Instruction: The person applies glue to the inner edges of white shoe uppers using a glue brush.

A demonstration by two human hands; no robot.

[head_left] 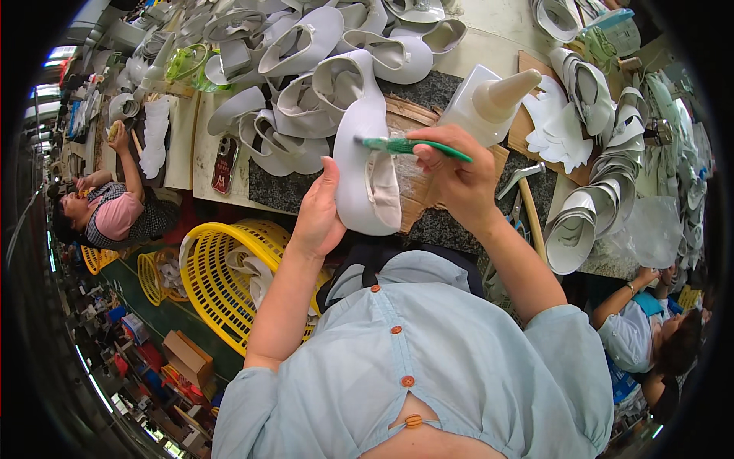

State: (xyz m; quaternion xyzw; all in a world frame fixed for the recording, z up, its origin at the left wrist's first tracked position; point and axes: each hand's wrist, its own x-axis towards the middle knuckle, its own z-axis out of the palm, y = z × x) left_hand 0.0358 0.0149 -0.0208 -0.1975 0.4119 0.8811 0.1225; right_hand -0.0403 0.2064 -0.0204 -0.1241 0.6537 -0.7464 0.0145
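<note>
A white shoe upper (355,180) is held upright over the table's near edge. My left hand (319,214) grips its left side near the bottom, thumb pointing up along the edge. In my right hand (456,176) is a small green-handled brush (401,145), pinched between thumb and fingers. The dark bristles point left and meet or nearly meet the upper's surface; contact is hard to tell. Behind my right hand stands a translucent white bottle (465,103) with a long beige nozzle. More white shoe uppers (306,42) lie heaped just beyond the held one.
A hammer (533,222) and scissors (517,218) lie right of my right forearm. Stacked white curved pieces (604,191) line the right side. A phone (225,164) lies at left. A yellow basket (214,287) stands by my left arm. One person works at each side.
</note>
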